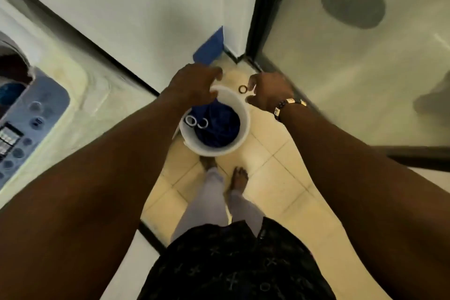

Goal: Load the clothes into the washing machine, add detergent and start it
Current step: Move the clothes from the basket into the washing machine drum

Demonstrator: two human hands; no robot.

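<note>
A white bucket (239,129) stands on the tiled floor just ahead of my bare feet. Dark blue clothes (219,126) lie bunched inside it, with two white rings (196,122) on top of them. My left hand (192,83) hovers over the bucket's far left rim, fingers spread and holding nothing. My right hand (267,91) hangs above the floor to the right of the bucket, fingers apart and empty, a beaded bracelet on its wrist. The top-loading washing machine (56,95) is at the left with its blue control panel (26,124) and a dark drum opening.
A small dark ring (242,89) lies on the floor tiles beyond the bucket. A blue object (210,48) leans in the corner against the white wall. A frosted glass door with a dark frame (261,19) closes off the right side.
</note>
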